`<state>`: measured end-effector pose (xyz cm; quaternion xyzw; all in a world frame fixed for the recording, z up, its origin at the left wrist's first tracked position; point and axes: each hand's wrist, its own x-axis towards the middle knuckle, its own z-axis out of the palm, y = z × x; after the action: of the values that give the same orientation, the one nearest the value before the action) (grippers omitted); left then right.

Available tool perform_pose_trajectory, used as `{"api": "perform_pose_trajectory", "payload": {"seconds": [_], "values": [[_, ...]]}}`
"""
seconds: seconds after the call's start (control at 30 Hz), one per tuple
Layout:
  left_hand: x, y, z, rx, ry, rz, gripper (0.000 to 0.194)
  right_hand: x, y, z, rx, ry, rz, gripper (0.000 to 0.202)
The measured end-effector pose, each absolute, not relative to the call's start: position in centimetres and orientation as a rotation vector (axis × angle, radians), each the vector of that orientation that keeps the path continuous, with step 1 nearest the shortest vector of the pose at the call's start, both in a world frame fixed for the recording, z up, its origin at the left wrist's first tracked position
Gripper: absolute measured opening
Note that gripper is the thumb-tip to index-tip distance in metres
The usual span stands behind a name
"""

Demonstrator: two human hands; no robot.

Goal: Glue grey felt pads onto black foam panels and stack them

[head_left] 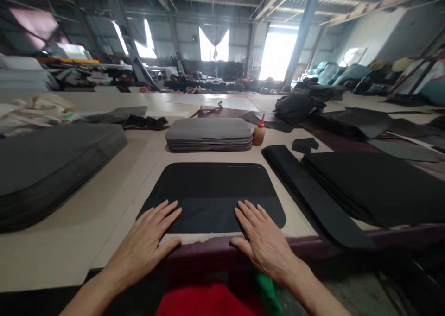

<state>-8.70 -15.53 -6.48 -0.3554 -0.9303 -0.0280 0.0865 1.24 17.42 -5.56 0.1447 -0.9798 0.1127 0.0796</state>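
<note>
A black sheet with rounded corners lies flat on the table in front of me, its near edge close to the table's edge. My left hand rests on its near left part, palm down, fingers stretched out and thumb apart. On the near right part my right hand lies the same way, fingers extended. Both hands press on the sheet without gripping it. Behind the sheet sits a neat stack of grey rounded panels. Next to that stack stands a small bottle with a red pointed nozzle.
To the right lie a long black strip stack and a pile of black sheets. A thick stack of dark grey panels fills the left. Farther back are a dark bundle, pale cloth and a curved black scrap.
</note>
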Motion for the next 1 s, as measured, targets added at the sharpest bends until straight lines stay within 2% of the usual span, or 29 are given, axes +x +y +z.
{"api": "perform_pose_trajectory", "payload": {"seconds": [0.43,0.8,1.0], "values": [[-9.7,-16.5,-8.1,-1.093,-2.695,-0.074,0.065,2.6,19.0,-6.4,0.147,-3.020,0.201,0.095],[-8.2,-15.3,-5.5,-1.047,-2.899,-0.161,0.061,3.0,19.5,-9.2,0.124,-2.810,0.027,0.100],[-6.9,-14.6,-4.4,-1.033,-2.926,-0.346,0.070,2.7,20.9,-11.7,0.250,-2.609,0.048,0.099]]}}
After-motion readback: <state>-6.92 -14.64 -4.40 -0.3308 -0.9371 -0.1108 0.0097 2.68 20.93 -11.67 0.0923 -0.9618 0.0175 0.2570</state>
